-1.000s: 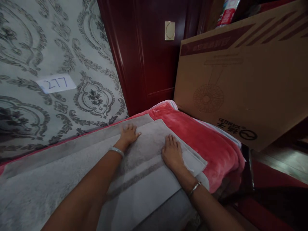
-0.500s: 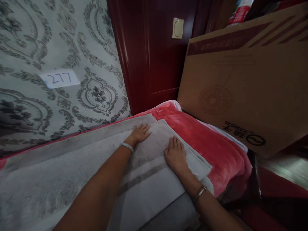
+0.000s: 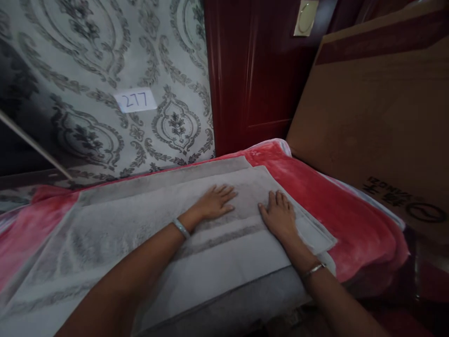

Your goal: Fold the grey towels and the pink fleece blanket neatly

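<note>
Both forearms are cut off by the lower edge of the view, and what lies in the shadow below the front edge of the folded grey cloth can hardly be made out. Whatever carries the red plush blanket is hidden beneath it. The cardboard box is cut off at the right, its print dim; the dark area at the far left cannot be identified.

The grey cloth is laid in layers along the blanket, whose red is left exposed at the left end and toward the right end. Behind the back edge, patterned wallpaper with a paper label reading "277" is seen, beside a dark red panel bearing a switch plate. The box is leaned near the blanket's back right corner.

The right hand is held open, palm down on the cloth near its right edge, thumb apart. The left hand is also open and laid flat, fingers spread, nearer the middle; nothing is gripped by either
</note>
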{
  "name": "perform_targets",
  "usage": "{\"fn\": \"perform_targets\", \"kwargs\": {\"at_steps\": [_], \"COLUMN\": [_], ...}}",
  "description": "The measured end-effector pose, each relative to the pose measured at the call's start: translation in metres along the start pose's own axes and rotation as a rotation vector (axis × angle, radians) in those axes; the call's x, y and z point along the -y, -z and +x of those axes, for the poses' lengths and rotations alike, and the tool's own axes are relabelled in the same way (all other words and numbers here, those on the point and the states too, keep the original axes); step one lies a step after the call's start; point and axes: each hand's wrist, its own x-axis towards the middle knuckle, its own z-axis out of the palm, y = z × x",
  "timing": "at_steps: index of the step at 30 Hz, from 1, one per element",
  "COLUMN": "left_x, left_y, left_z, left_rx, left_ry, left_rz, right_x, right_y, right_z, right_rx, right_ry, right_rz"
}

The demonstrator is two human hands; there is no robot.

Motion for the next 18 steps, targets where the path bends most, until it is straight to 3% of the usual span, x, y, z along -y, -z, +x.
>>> {"fn": "perform_targets", "kwargs": {"at_steps": [3,6,9,11,13,16,18], "left_x": [0.045,0.086,0.097,0.084,0.059,0.017,-0.002], "left_y": [0.015,0.037,0.054,0.057,0.049,0.025,0.008], "left_z": [-0.019,-0.058,-0.099,-0.116,-0.122,-0.117,-0.112], "left_rx": [0.024,0.055,-0.015,-0.053,-0.039,-0.001,-0.042], "left_ry": [0.285,0.561,0.715,0.680,0.528,0.251,0.182], "left_rz": [0.057,0.104,0.129,0.113,0.076,0.021,0.016], "right_x": [0.002,0.005,0.004,0.002,-0.001,0.005,0.024], "right_y": [0.005,0.008,0.007,0.005,0.004,0.011,0.020], "right_z": [-0.001,-0.002,-0.004,-0.004,-0.003,-0.003,-0.008], "right_rx": [0.018,0.019,0.011,0.004,0.006,0.027,0.013], "right_ry": [-0.005,0.003,0.004,0.002,0.008,0.006,0.085], "right_rz": [-0.027,-0.050,-0.058,-0.053,-0.043,-0.032,-0.016]}}
